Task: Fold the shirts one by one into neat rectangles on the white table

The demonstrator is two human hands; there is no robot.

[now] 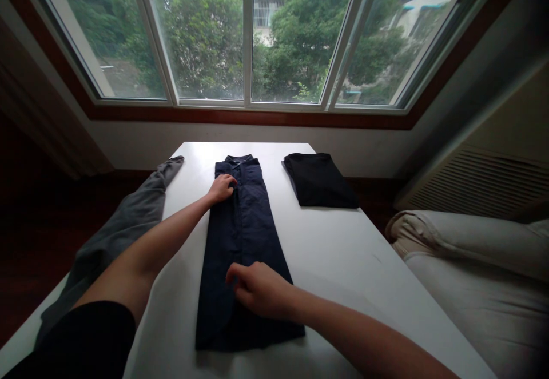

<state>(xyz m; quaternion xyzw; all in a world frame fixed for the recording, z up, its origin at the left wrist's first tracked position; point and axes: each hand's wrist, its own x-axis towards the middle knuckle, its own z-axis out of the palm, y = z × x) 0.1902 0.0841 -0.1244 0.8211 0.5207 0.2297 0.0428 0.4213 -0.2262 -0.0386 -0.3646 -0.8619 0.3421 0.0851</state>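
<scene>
A navy button-front shirt, folded into a long narrow strip, lies on the white table with its collar toward the window. My left hand is at the upper front of the shirt, just below the collar, its fingers bent and closed on the cloth near the front placket. Over the lower part of the shirt is my right hand, fingers curled and thumb apart from the index finger, with nothing visible in it. Whether its underside touches the cloth I cannot tell.
A folded black garment lies at the table's far right. Grey cloth hangs over the left edge of the white table. Beyond the right edge is a pale padded seat. A window stands behind the far end.
</scene>
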